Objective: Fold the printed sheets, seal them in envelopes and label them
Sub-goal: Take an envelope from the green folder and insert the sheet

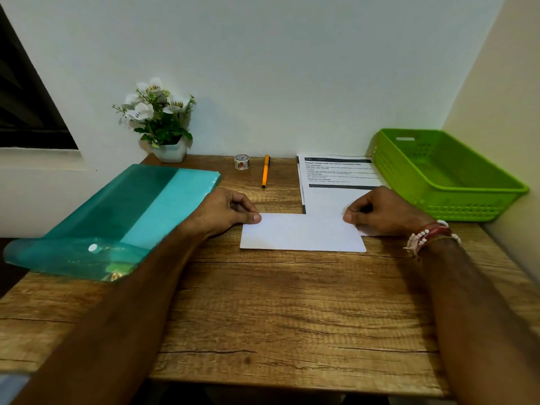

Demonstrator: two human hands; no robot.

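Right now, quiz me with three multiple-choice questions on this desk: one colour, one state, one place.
1. The basket is: A red; B green; C blue.
2. The white sheet is held by: A nothing; B left hand only; C left hand and right hand.
3. The pen lies: A in the basket; B on the white sheet; C beside the tape.
Answers: 1 B, its plastic is bright green. 2 C, each hand pinches a far corner. 3 C, it lies on the table just right of the tape.
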